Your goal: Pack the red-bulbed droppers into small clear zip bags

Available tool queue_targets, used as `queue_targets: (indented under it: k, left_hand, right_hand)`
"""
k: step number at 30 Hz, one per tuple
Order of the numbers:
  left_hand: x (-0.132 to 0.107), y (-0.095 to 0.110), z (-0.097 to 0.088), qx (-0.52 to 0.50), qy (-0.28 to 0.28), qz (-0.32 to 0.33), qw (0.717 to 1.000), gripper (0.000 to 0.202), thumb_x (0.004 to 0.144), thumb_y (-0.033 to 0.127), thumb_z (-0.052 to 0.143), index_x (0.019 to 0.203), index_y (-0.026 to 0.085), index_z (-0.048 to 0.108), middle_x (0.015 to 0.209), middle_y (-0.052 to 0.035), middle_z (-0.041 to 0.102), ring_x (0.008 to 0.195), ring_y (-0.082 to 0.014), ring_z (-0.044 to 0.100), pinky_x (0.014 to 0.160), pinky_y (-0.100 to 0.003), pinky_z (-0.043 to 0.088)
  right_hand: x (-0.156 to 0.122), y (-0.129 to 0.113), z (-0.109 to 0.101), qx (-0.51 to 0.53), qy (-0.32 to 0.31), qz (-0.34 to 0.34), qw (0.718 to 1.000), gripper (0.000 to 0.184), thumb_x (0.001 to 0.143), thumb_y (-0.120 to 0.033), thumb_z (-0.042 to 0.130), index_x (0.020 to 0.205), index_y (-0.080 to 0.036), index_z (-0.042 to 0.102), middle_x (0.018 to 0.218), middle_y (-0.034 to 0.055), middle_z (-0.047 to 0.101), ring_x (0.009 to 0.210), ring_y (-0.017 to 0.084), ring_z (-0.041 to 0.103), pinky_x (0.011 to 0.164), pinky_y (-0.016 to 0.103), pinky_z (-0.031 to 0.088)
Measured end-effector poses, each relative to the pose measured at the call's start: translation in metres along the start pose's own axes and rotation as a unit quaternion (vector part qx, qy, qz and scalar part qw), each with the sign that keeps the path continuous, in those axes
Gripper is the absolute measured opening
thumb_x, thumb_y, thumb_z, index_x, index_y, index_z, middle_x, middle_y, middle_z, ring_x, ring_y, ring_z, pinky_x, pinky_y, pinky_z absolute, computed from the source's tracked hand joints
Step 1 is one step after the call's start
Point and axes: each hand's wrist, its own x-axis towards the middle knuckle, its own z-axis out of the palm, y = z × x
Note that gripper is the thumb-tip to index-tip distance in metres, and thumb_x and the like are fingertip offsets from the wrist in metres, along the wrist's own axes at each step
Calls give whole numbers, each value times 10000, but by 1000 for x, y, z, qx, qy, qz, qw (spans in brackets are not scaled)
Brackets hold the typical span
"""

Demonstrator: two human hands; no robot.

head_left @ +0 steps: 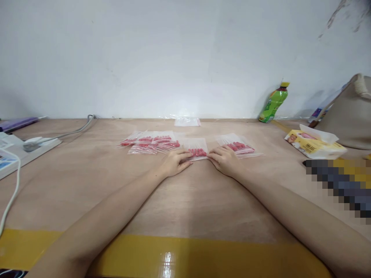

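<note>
A small clear plastic bag [197, 143] with a row of red pieces [198, 152] lies flat between my hands. My left hand [174, 163] pinches its lower left corner, thumb and fingers together. At the lower right corner, the fingertips of my right hand [225, 160] are closed on the bag's edge. Left of it, several similar bags [152, 141] with red pieces overlap in a pile. Behind my right hand lie more such bags [238, 146]. The exact kind of the red pieces is too small to tell.
A flat plastic bag [187, 122] lies by the wall. To the right are a green bottle [274, 103], a tissue pack [313, 145] and a beige bag [344, 116]. A power strip [34, 148] with cables and a purple object [19, 124] occupy the left.
</note>
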Motion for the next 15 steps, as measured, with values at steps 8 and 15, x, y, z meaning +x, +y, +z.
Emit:
queue_targets:
  k: [8, 15]
  left_hand:
    - [17, 8, 9, 80, 9, 77, 994, 181, 839, 268, 540, 962, 168, 627, 979, -68, 635, 930, -189, 576, 811, -324, 489]
    - [29, 6, 24, 147, 13, 131, 980, 164, 863, 171, 466, 861, 176, 630, 903, -44, 656, 856, -163, 603, 755, -295, 500]
  right_hand:
    - [5, -5, -5, -9, -27, 5, 1000, 209, 852, -179, 444, 768, -171, 635, 756, 46, 646, 728, 152, 539, 740, 329, 291]
    - [6, -10, -6, 38, -29, 78, 996, 151, 815, -216, 506, 715, -169, 608, 732, 31, 641, 713, 146, 557, 736, 317, 297]
